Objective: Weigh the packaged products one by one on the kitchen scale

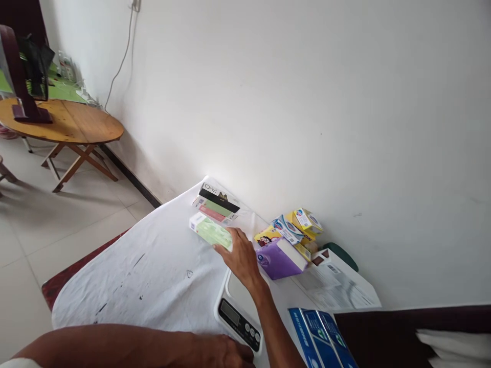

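Observation:
My right hand (241, 258) is closed around one end of a small light green and white box (210, 231), over the white cloth. Behind that box lie boxes with black, green and pink bands (218, 203). Beneath my right forearm is a white digital kitchen scale (230, 312), its dark display and buttons facing me. My left hand (226, 351) is at the scale's front edge; its fingers are mostly hidden at the bottom of the view. Right of my right hand stands a purple pack (282, 259), with yellow packs (303, 225) and a blue-white box (287, 228) behind it.
A white cloth (153, 271) covers the table against the wall. Blue boxes (320, 337) lie at the near right, beside a grey-white printed packet (341, 281) and a dark green object (341, 254). A wooden folding table (84, 122) holds a fan (28, 76) at left.

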A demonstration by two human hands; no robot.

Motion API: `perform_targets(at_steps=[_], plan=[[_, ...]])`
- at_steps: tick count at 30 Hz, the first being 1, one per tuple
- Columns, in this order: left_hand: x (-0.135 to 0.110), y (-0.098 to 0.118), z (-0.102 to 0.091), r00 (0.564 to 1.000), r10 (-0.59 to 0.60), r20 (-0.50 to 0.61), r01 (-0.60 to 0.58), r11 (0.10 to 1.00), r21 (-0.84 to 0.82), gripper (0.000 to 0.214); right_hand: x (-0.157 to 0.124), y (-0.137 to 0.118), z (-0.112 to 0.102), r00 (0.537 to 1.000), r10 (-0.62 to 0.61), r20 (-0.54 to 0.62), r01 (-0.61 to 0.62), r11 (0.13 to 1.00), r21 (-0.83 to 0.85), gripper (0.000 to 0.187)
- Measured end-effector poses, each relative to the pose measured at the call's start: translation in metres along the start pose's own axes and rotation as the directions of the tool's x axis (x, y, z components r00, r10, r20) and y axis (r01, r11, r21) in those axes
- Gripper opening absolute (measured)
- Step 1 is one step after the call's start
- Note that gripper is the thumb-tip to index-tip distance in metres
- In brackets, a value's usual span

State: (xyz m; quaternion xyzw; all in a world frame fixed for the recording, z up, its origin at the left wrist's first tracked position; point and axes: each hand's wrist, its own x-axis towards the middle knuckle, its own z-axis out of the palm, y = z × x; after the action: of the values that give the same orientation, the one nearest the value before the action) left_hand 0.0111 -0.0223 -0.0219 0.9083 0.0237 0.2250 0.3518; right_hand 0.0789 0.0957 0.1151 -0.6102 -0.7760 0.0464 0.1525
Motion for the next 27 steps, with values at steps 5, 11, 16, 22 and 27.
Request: perform_targets(at_steps=[5,11,16,22,27], plan=[[-0.002,0.015,-0.010,0.999,-0.023,0.030,0.027,0.992,-0.127,0.038,-0.102,0.051,-0.032,0.985,0.092,-0.144,-0.085,0.995,0.056,0.043],[-0.004,0.033,-0.025,0.996,-0.084,0.027,0.086,0.990,-0.114,0.042,-0.179,0.080,-0.015,0.943,0.256,-0.211,-0.238,0.965,0.105,0.045],[-0.002,0.041,-0.035,0.990,-0.129,0.057,0.135,0.984,-0.121,0.043,-0.180,0.082,-0.019,0.946,0.240,-0.217,-0.218,0.968,0.123,0.064],[-0.003,0.046,-0.040,0.986,-0.149,0.078,0.158,0.978,-0.138,0.039,-0.163,0.059,-0.055,0.932,0.202,-0.300,-0.181,0.979,0.095,0.063],[-0.003,0.046,-0.041,0.982,-0.163,0.098,0.178,0.970,-0.165,0.035,-0.154,0.040,-0.036,0.956,0.246,-0.162,-0.254,0.967,-0.033,0.063]])
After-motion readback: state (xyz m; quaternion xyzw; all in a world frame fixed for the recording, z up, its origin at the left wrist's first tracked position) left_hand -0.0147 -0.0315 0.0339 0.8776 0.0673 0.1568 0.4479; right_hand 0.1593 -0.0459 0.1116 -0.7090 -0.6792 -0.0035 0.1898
